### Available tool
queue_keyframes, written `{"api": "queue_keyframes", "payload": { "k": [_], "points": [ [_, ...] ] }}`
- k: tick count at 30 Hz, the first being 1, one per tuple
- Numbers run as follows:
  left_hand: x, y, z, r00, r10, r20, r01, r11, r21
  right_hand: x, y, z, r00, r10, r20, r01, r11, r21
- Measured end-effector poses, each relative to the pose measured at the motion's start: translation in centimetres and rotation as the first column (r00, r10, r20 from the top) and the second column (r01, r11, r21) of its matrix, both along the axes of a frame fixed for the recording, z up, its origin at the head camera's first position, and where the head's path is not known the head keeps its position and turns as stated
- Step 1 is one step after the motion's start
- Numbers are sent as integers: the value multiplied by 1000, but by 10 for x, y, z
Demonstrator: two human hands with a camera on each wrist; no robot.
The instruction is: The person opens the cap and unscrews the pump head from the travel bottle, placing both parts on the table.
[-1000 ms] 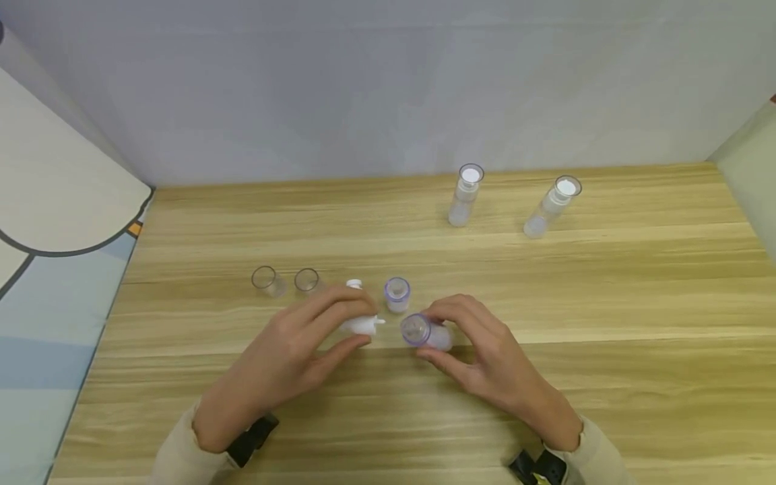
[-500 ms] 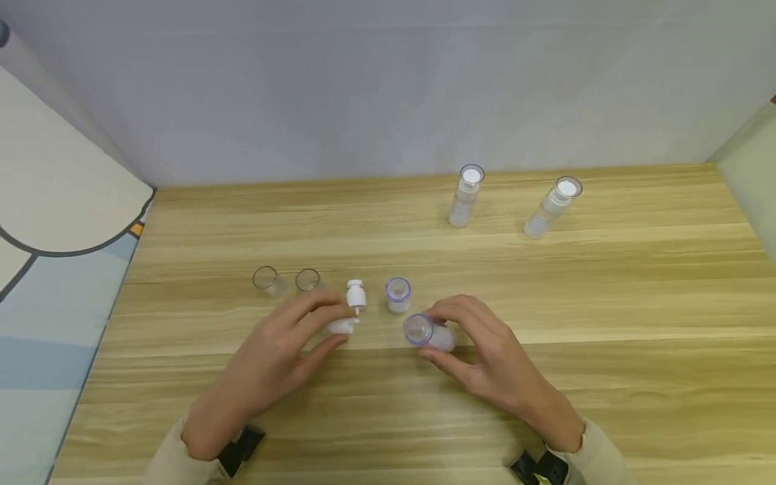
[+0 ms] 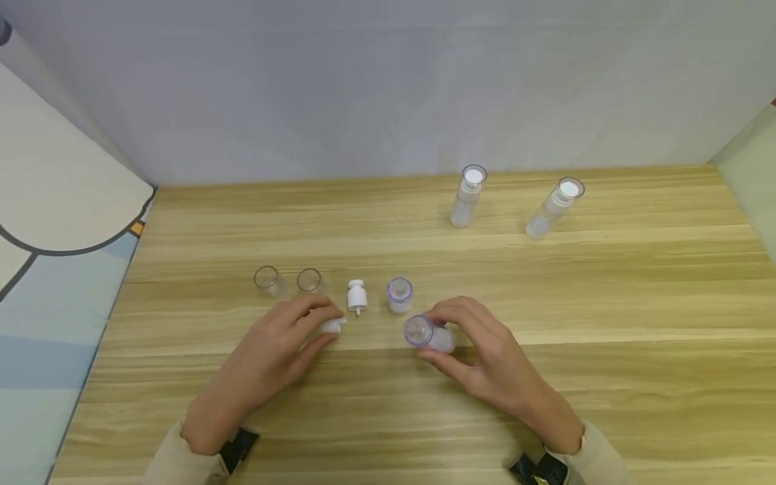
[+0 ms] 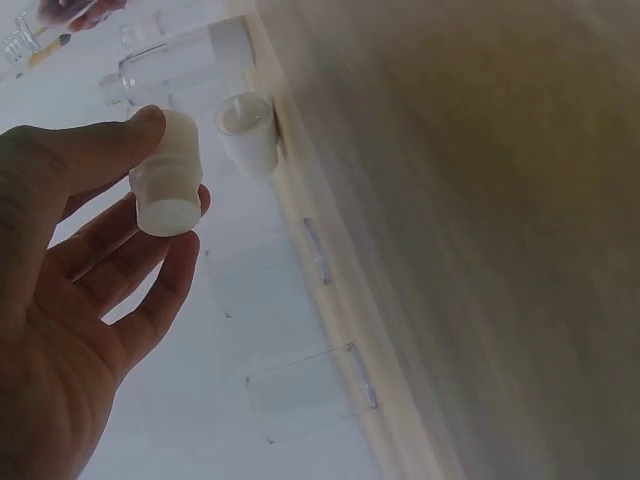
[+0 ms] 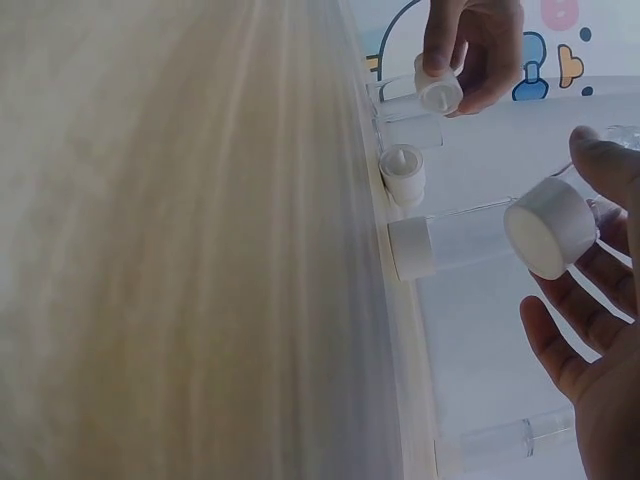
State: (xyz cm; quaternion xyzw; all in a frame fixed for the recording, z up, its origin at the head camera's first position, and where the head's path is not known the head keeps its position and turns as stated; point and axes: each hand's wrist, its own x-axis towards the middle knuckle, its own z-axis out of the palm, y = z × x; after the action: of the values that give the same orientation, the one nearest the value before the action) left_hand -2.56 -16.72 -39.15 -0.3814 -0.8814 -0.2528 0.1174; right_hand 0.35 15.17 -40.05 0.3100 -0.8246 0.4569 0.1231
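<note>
My left hand [image 3: 267,357] pinches a small white pump head [image 4: 168,180] between thumb and fingers, its thin stem pointing right in the head view. To the right, my right hand [image 3: 485,360] grips a clear bottle [image 3: 438,338] with a purplish rim. Its white base [image 5: 548,230] shows in the right wrist view; the bottle leans left, with its mouth apart from the pump head. Between the hands, a bit farther back, another clear bottle [image 3: 399,296] stands on the table. Beside it is a second white pump head [image 3: 357,296], stem toward me.
Two clear caps [image 3: 269,279] stand open end up behind my left hand, one partly hidden by it. Farther back, two capped pump bottles [image 3: 465,199] stand upright near the rear edge of the wooden table [image 3: 636,283]. A pale wall rises behind.
My left hand has drawn left with its pump head, away from the bottle in my right hand. The pump head on the table has come into full view. My right hand is nearly still.
</note>
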Motion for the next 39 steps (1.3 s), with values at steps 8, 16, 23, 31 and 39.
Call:
{"api": "queue_keyframes", "payload": {
  "k": [8,16,23,31,39],
  "points": [
    [-1,-1,-7,1000,16,14,-15,998,-61,0,0,-1,1000,5,14,-5,1000,-1],
    [-3,-2,-9,999,39,33,-35,993,-115,0,0,-1,1000,11,4,-11,1000,-4],
    [-3,-1,-10,999,38,39,-32,989,-146,0,0,-1,1000,3,3,-3,1000,-1],
    [-4,-1,-11,995,72,63,-59,980,-191,1,0,-1,1000,5,11,-5,1000,2],
    [-6,0,-12,994,87,72,-69,973,-218,1,0,-1,1000,6,7,-6,1000,2]
  ]
}}
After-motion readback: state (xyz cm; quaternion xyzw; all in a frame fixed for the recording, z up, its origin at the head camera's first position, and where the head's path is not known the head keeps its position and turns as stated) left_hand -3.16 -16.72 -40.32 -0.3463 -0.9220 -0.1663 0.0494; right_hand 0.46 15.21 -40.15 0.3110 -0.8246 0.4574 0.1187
